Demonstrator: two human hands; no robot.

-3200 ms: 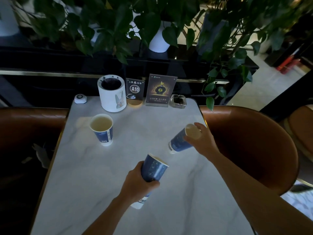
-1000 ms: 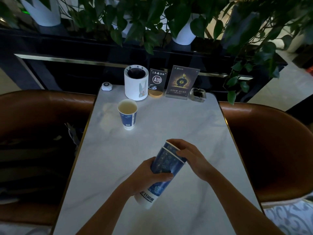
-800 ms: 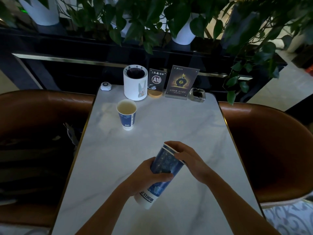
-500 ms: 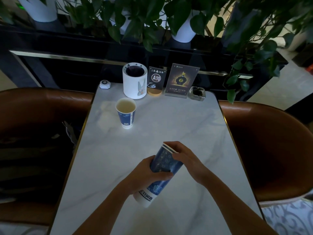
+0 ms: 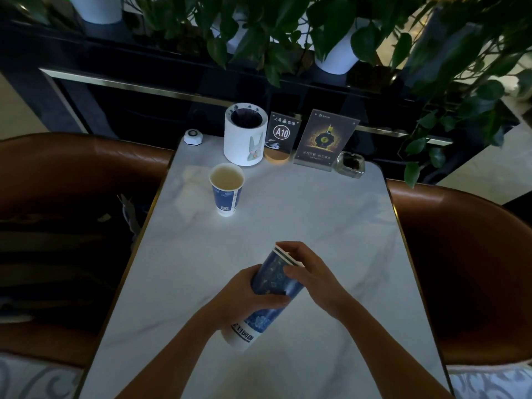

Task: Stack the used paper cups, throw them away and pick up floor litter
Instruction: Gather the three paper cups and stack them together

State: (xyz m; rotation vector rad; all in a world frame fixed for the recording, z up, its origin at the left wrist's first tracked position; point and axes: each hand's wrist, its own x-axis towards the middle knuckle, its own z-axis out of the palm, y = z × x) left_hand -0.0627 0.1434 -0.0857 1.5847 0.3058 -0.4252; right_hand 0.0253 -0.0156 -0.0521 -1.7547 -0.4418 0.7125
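Note:
Two blue paper cups sit nested as one tilted stack [image 5: 269, 286] above the near half of the white marble table [image 5: 316, 226]. My left hand [image 5: 244, 298] wraps around the stack's middle from the left. My right hand [image 5: 311, 272] covers the rims at the upper right, fingers curled over the mouth and thumb on the side. The stack's white base points toward me. A third blue paper cup [image 5: 226, 189] stands upright and alone at the far left of the table, well beyond both hands.
Along the table's far edge stand a white round container [image 5: 244, 136], an A10 sign [image 5: 280, 139], a menu card [image 5: 325, 139], a glass ashtray [image 5: 349, 165] and a small white call button [image 5: 193, 136]. Brown leather seats [image 5: 460, 254] flank both sides. Plants hang over the back.
Earlier each hand held one separate cup. The right hand's cup has gone into the left hand's cup and been pressed deeper, so the two rims now sit close together.

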